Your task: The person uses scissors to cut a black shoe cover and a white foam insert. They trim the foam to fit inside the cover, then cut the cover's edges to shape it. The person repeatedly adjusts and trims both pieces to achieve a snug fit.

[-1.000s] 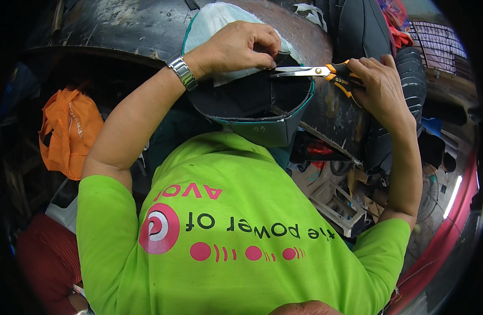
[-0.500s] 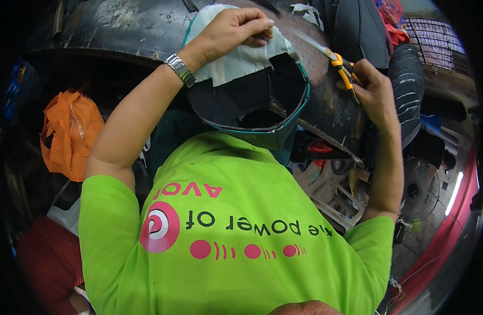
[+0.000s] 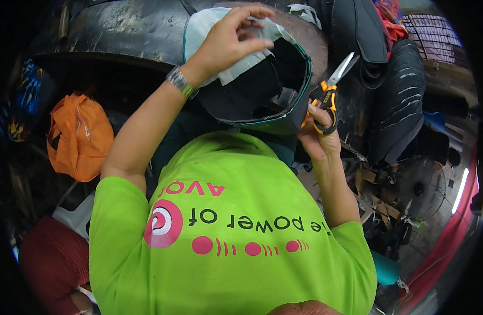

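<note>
A black seat cover with teal piping (image 3: 262, 100) lies upside down in front of me, against my green shirt. A pale cloth lining (image 3: 236, 68) covers its far end. My left hand (image 3: 228, 39) presses on that lining, fingers curled over its edge. My right hand (image 3: 317, 134) is at the cover's right rim and holds scissors (image 3: 330, 92) with orange and black handles. The blades point up and away, clear of the cloth.
A large dark curved surface (image 3: 126, 31) lies beyond the cover. An orange bag (image 3: 78, 136) hangs at the left. Black ribbed motorcycle seats (image 3: 399, 100) stand at the right, with a fan (image 3: 420, 189) and scrap pieces below them.
The scissors have come away from the lining's edge and dropped to the cover's right rim, blades now pointing up. My left hand slid further up the lining. The cover tilted more toward me.
</note>
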The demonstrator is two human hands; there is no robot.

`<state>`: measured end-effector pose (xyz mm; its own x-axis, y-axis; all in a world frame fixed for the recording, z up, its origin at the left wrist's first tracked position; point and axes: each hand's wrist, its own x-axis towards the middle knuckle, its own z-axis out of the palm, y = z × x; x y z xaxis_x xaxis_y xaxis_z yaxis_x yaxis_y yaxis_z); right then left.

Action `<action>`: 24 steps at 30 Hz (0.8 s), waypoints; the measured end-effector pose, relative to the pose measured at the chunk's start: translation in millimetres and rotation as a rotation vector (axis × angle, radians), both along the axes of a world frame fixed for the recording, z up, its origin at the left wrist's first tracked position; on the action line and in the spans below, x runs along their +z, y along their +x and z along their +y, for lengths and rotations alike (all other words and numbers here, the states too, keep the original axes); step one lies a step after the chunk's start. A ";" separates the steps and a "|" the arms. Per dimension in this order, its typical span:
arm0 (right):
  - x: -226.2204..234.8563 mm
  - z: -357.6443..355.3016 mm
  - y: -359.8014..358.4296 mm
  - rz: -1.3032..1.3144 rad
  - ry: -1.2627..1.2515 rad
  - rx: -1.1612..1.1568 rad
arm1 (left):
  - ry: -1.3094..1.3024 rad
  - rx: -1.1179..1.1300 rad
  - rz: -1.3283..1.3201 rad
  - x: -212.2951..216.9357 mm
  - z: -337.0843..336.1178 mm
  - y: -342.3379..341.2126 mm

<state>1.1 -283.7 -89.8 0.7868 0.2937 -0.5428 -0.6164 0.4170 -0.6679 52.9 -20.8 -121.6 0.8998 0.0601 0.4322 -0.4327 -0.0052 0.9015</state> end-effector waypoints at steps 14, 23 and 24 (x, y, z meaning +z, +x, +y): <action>2.4 6.3 58.4 -0.640 -0.440 -0.144 | 0.834 0.001 -0.037 3.0 3.8 -30.8; -2.8 -59.6 3.6 -0.290 -0.419 0.222 | 0.841 0.028 -0.102 1.2 1.9 -19.2; -7.7 -67.5 -4.0 -0.252 -0.344 0.285 | 0.845 0.043 -0.111 0.5 1.5 -18.5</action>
